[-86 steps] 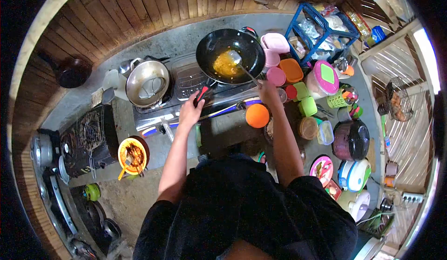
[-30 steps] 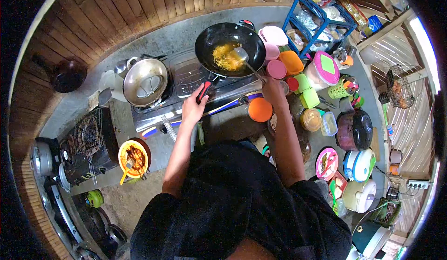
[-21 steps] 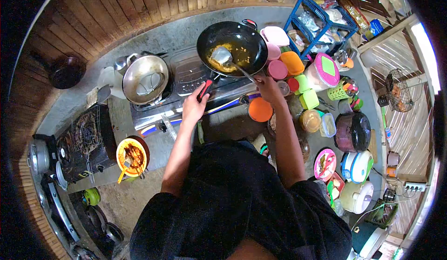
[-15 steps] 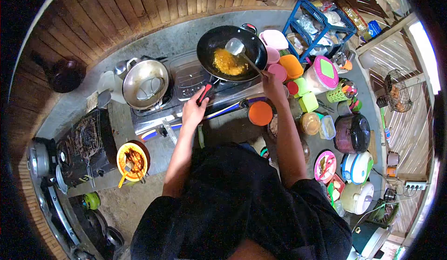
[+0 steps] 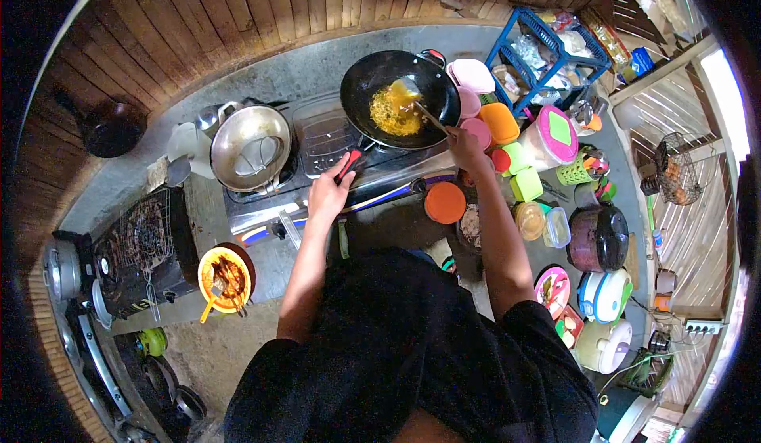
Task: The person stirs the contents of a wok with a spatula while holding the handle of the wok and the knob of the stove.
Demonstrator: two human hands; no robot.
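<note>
A black wok (image 5: 358, 86) sits on the right side of the stove (image 5: 321, 138), with a yellow-orange mixture (image 5: 395, 115) in its bottom. My left hand (image 5: 327, 197) is closed around the wok's red and black handle (image 5: 348, 166). In my right hand (image 5: 466, 148) is the shaft of a metal spatula (image 5: 429, 115). Its blade rests in the mixture and is partly coated by it. Left of the wok, a metal pan (image 5: 226, 143) stands on the other burner with a wire strainer (image 5: 258, 155) inside.
An orange bowl (image 5: 208, 267) of dark red sauce stands at the left. Right of the wok are several plastic containers (image 5: 499, 122) and a blue rack (image 5: 507, 50). An orange lid (image 5: 445, 203) lies near my right forearm. A dark pot (image 5: 596, 237) stands farther right.
The spatula blade has come down into the mixture, which now looks more spread out. In view, the wok sits slightly lower and to the right. Both hands keep their grips.
</note>
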